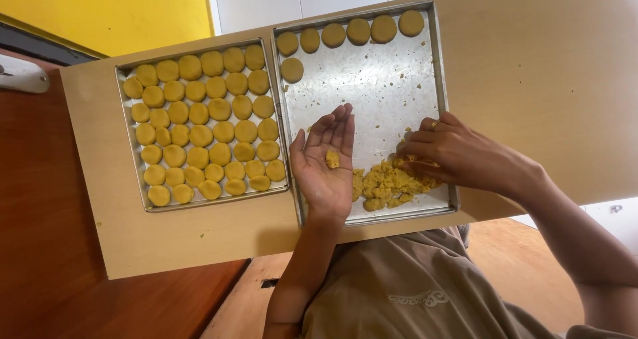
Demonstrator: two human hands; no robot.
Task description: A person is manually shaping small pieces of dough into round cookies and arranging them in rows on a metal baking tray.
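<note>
My left hand (327, 159) lies palm up over the near left part of the right metal tray (435, 66), with a small lump of yellow dough (332, 158) resting on the open palm. My right hand (452, 154) reaches into the pile of loose yellow dough (382, 186) in that tray's near corner, fingers pinching at it. Several flattened dough rounds (359, 32) line the far edge of the same tray, one more (292, 70) sits below them at the left.
The left metal tray (126, 70) is filled with several rows of flat dough rounds (203, 123). Both trays sit on a pale wooden board (531, 66) laid over a red-brown table (40, 246). A yellow wall (106, 6) lies beyond.
</note>
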